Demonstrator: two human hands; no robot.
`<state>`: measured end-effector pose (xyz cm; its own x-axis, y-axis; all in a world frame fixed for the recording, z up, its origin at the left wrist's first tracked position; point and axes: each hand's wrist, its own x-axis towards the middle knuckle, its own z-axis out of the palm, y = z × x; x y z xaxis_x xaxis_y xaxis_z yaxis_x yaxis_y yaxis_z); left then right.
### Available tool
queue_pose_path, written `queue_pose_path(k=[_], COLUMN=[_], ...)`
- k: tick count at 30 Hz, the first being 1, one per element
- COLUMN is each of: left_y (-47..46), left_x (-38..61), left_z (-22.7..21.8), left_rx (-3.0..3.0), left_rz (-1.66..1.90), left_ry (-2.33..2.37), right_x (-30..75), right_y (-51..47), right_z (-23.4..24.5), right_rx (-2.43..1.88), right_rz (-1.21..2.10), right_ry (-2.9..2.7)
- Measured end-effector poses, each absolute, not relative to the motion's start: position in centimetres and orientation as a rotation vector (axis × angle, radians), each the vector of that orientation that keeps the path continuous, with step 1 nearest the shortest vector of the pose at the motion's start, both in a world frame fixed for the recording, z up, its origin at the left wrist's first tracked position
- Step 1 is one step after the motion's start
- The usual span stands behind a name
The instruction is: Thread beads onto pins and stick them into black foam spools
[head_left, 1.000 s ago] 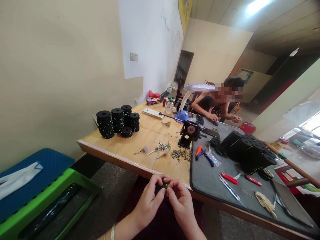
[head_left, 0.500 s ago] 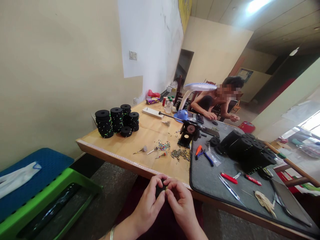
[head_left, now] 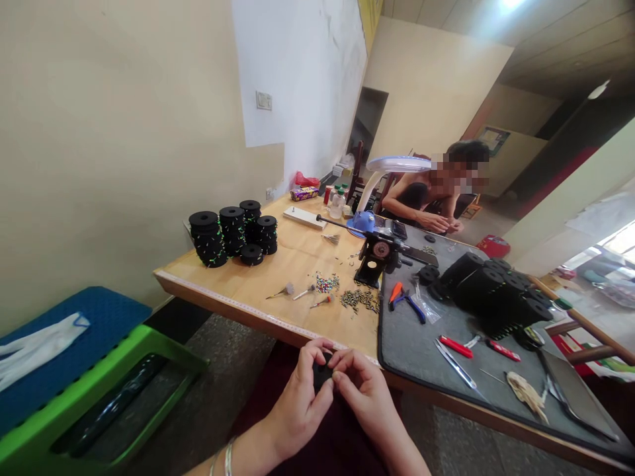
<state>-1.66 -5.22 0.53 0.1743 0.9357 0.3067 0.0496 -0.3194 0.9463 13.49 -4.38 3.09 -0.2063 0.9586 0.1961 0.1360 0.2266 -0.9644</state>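
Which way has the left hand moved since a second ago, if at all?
No. The left hand still pinches the black spool with the right hand, just below the near edge of the table.

Pinching a small black spool [head_left: 321, 374] between left hand [head_left: 297, 404] and right hand [head_left: 366, 395], just before the wooden table [head_left: 278, 277]. Stacked black spools [head_left: 233, 235] far left; pliers [head_left: 404, 301] on grey mat [head_left: 411, 347].

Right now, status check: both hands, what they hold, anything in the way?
Both closed: left hand and right hand pinch small black spool. Held over lap, short of table edge. Nothing blocking them.
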Motion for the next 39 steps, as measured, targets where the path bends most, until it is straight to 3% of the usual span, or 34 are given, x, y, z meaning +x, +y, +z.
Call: queue_pose_path(k=[9, 21, 35, 39], left_y=[-5.1, -4.7, -4.4, -3.6], left_x=[-1.4, -1.8, -1.5, -1.0], left_z=[1.5, 0.5, 0.5, 0.1], left_rx=[1.519, 1.479, 1.451, 1.356], left_rz=[1.189, 1.228, 1.162, 1.157], left_ry=[0.911, 0.877, 0.895, 0.873], right_x=[14.1, 13.4, 13.2, 13.6], right_y=[-4.1, -4.5, -3.8, -3.8], right_z=[2.2, 1.8, 1.8, 0.9], right_rx=[-1.011, -1.089, -1.122, -1.126], right_rz=[1.393, 1.180, 1.372, 1.178], right_ry=[-1.293, -1.358, -1.183, -1.319])
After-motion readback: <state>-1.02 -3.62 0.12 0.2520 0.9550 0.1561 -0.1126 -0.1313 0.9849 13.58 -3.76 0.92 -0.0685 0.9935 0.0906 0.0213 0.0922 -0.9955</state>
